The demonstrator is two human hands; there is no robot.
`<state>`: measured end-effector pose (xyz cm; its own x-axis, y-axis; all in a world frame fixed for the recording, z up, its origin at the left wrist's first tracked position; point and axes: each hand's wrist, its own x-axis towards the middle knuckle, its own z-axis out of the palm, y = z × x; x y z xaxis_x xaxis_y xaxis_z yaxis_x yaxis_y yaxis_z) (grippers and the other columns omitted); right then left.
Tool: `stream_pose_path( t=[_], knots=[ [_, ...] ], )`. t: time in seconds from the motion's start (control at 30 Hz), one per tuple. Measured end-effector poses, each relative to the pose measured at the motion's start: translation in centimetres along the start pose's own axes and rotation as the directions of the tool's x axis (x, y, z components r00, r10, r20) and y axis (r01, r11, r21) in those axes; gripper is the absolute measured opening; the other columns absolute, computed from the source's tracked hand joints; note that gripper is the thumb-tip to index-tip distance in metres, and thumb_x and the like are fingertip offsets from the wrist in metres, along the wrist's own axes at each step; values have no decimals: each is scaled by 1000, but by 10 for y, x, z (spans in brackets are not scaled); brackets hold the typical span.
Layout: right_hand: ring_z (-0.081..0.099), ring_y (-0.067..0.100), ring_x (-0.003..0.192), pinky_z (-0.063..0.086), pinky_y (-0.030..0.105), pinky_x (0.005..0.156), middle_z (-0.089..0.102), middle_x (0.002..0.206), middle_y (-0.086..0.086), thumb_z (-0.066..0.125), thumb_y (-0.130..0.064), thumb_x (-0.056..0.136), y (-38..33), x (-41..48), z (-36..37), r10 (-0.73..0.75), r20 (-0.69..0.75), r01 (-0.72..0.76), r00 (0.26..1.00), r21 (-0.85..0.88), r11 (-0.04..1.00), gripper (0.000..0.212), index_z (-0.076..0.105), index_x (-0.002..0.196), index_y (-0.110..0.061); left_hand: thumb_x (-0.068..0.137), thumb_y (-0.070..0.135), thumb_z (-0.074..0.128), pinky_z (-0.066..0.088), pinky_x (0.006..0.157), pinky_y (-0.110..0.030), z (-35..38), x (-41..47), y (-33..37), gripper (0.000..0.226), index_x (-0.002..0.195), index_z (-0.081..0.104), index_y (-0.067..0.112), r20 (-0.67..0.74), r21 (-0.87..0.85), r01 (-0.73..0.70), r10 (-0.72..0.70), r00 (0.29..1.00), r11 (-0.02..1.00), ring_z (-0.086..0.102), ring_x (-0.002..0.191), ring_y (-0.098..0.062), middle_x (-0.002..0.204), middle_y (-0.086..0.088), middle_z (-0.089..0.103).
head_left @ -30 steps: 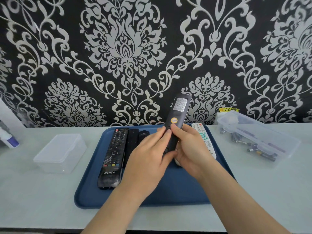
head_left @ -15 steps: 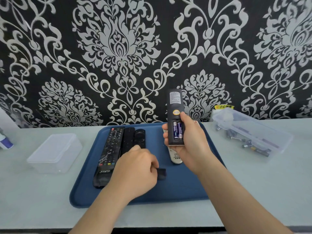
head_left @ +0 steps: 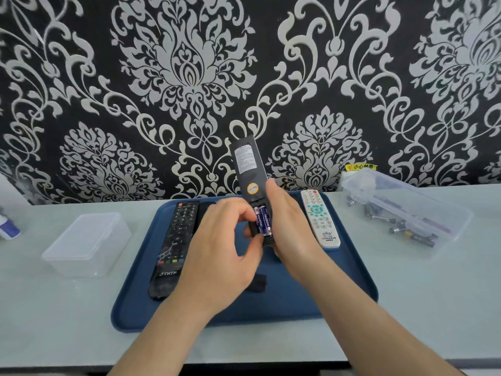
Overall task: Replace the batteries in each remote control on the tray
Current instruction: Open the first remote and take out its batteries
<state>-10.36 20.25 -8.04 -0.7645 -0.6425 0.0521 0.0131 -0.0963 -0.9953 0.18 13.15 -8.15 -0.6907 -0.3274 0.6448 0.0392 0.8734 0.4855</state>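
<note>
Hands (head_left: 217,256) (head_left: 291,226) grip a slim black remote (head_left: 248,169), cylindrical batteries (head_left: 264,221) exposed.

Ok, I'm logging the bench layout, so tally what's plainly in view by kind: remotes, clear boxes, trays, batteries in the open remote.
Remotes: 3 (black remote in hand, TNTF remote, white remote); dark shape behind the left hand uncounted.
Clear boxes: 2 (left box, right box).
Trays: 1 (blue tray).
Batteries in the open remote: 2.
Total: 8.
</note>
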Motion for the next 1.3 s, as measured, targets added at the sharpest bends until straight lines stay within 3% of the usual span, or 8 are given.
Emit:
stream_pose_path(
  t=[0.13, 0.3, 0.57, 0.77, 0.97, 1.07, 1.2, 1.3],
  knots=[
    [63, 18, 75, 42, 13, 51, 70, 101, 16, 32, -47, 104, -1, -1, -1, -43, 57, 45, 997, -34, 998, 46, 63, 100, -15, 72, 11, 73, 43, 76, -20, -2, 0, 0, 37, 96, 49, 24, 10, 46, 16, -17, 1000, 999, 51, 88, -7, 93, 14, 53],
    [63, 24, 89, 50, 41, 86, 69, 100, 8, 33, -59, 97, 3, -1, 3, -73, 56, 77, 996, -76, 994, 48, 64, 95, -22, 71, 14, 78, 40, 75, -14, -2, 0, 2, 39, 93, 48, 27, 18, 16, 100, -100, 995, 995, 52, 86, -2, 86, 14, 56],
    [60, -5, 74, 45, 18, 70, 67, 76, -19, 31, -37, 107, 2, -3, 6, -43, 84, 45, 996, -26, 999, 40, 64, 86, -26, 76, 8, 75, 40, 61, -14, -1, 7, 3, 33, 88, 50, 26, -6, -185, 235, -240, 971, 954, 51, 61, -6, 73, 6, 54],
    [51, 19, 77, 43, 38, 73, 54, 75, 2, 38, -30, 101, 2, 2, 9, 68, 38, -71, 997, 86, 994, 43, 55, 62, -29, 77, -1, 72, 49, 63, -24, 6, 3, 9, 44, 100, 52, 31, -6, -260, 198, -207, 978, 945, 58, 74, -17, 87, 9, 58],
    [63, 18, 98, 50, 41, 93, 69, 99, 1, 43, -40, 97, 6, 0, 12, 140, 52, -146, 989, 141, 979, 28, 69, 92, -30, 81, -1, 70, 53, 67, -19, 4, 6, 9, 39, 101, 67, 32, -43, -306, 252, -278, 960, 918, 65, 77, -13, 85, 10, 65],
    [63, 17, 74, 52, 34, 67, 67, 80, 3, 40, -34, 102, -1, 2, 8, 220, 75, -231, 973, 195, 953, 32, 64, 102, -14, 86, -9, 53, 51, 63, -16, 1, 11, 8, 30, 88, 66, 18, -49, -466, 363, -434, 900, 806, 67, 71, -5, 83, -2, 68],
    [61, 22, 73, 51, 33, 63, 66, 76, 7, 39, -25, 104, -9, -2, 7, 245, 105, -264, 964, 256, 930, 31, 66, 97, -10, 84, -5, 52, 42, 60, -12, -1, 10, 6, 29, 80, 60, 23, -18, -318, 349, -373, 927, 882, 55, 60, -2, 72, 1, 61],
    [64, 15, 62, 51, 32, 62, 68, 69, 5, 38, -22, 104, -10, -5, 6, 216, 148, -252, 965, 301, 920, 36, 68, 87, -12, 80, 4, 67, 37, 69, -7, 2, 6, 10, 22, 90, 58, 21, -13, -110, 185, -188, 982, 977, 50, 72, 3, 80, 13, 55]
  ],
)
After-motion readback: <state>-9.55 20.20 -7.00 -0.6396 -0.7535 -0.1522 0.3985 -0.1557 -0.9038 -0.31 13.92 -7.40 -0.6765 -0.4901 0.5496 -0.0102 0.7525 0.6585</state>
